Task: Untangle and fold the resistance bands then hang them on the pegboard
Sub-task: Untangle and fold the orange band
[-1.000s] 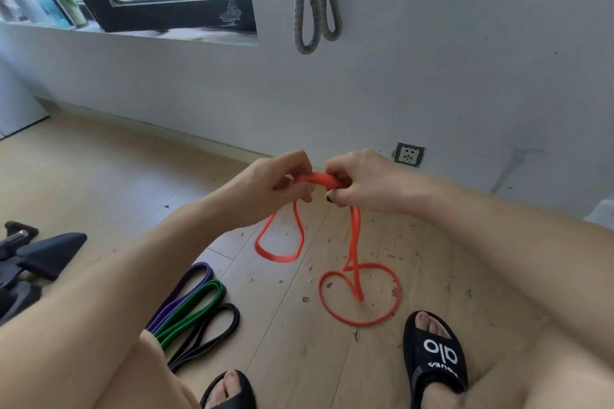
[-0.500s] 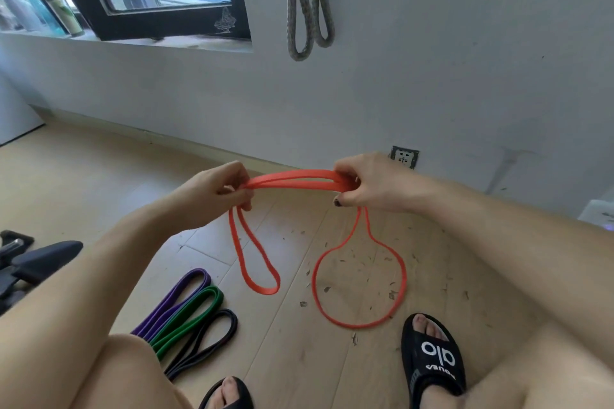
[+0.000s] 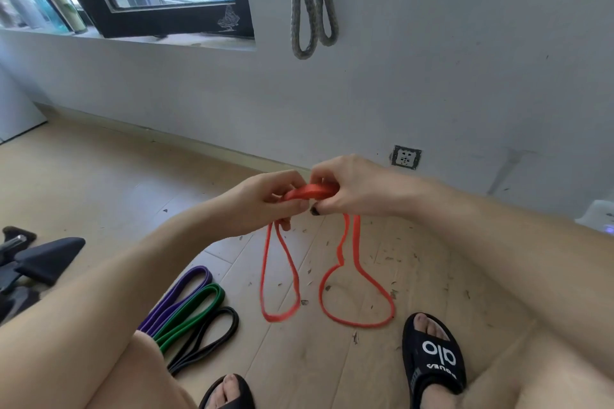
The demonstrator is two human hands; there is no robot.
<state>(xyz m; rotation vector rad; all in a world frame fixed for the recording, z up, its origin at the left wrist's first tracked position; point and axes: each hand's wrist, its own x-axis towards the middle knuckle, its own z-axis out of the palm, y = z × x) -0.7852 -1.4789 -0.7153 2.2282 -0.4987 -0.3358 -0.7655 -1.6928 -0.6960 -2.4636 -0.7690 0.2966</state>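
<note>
Head view: both hands — left hand (image 3: 262, 201), right hand (image 3: 345, 188) — pinch the orange band (image 3: 312, 192); its loops dangling toward 6 o'clock could re-twist.

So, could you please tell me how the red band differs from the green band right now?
The red band is held up by both hands, left hand and right hand, with loops dangling; the green band lies folded on the floor. Red looks thinner than green. Both are closed loops.

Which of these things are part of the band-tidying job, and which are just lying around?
For the job:
- red band, held by left hand and right hand
- purple band
- green band
- black band

Just lying around:
- grey rope on the wall
- wall socket
- black sandal
- bottle on the windowsill
</note>
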